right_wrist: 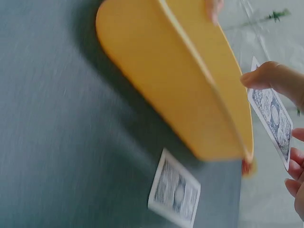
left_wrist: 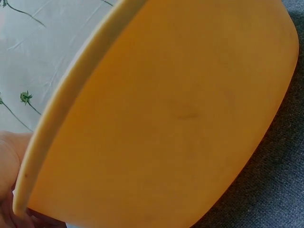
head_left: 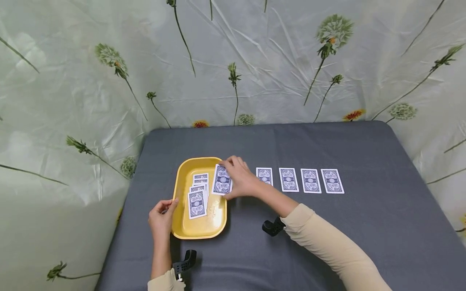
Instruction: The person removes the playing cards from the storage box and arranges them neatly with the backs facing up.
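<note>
A yellow tray (head_left: 214, 232) stands on the left part of the table, with several overlapping playing cards (head_left: 197, 204) face down inside. My left hand (head_left: 162, 218) grips the tray's left rim; in the left wrist view the yellow wall (left_wrist: 166, 114) hides most of its fingers. My right hand (head_left: 242, 178) holds a blue-backed playing card (head_left: 221, 180) over the tray's right edge. From the right wrist view, this held card (right_wrist: 271, 116) sits between the thumb and the other fingers, clear of the tray (right_wrist: 156, 71).
Right of the tray, several face-down cards (head_left: 289, 180) lie in a row on the grey tablecloth (head_left: 346, 226); my right hand and forearm pass close to the nearest card (head_left: 265, 174). A flower-print curtain (head_left: 255, 81) hangs behind the table. Black wrist mounts (head_left: 274, 227) stick out from both forearms.
</note>
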{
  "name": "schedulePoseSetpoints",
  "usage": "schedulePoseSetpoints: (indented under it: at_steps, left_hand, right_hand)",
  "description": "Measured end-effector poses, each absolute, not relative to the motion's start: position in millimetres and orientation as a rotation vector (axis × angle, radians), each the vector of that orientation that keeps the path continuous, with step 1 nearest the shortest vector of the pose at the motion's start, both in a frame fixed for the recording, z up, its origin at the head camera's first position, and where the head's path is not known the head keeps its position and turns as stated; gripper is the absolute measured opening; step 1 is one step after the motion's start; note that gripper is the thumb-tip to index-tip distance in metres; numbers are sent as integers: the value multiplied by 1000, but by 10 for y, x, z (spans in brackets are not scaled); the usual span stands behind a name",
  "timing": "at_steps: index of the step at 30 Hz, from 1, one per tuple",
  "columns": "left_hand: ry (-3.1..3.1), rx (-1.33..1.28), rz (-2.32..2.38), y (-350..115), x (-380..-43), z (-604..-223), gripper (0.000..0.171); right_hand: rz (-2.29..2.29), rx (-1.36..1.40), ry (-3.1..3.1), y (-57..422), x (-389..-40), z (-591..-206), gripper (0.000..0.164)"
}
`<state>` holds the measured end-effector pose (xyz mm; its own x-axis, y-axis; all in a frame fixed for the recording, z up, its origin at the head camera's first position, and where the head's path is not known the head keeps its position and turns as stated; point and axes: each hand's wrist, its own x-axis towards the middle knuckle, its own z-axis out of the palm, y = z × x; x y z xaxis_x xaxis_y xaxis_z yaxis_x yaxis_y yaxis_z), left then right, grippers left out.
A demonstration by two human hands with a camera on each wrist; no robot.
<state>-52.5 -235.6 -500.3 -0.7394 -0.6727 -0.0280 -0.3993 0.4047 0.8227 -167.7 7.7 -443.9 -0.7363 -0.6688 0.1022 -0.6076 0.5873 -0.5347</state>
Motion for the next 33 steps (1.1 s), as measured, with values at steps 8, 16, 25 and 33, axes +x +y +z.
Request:
schedulePoseSetpoints:
  at_steps: [8,16,25,33]
  left_hand:
    - [-2366,945,-1260,-2337,-530,-5024,31]
    - [-2365,956,-1260,-2338,-521,-5004,32]
    - [-2371,956,-1259,-2325,-524,-4997,30]
    - [-2331,987,-1245,-2348,-516,-5038,36]
  right_hand:
    - [-945,-915,2728,897,-1824,-4469,95]
    - [-899,-793,2815,1715,-1917,-4393,92]
    - [-795,-734,2928,2544,-1875,-4324,91]
    - [-620,-765,2957,3154,-1889,-4344,89]
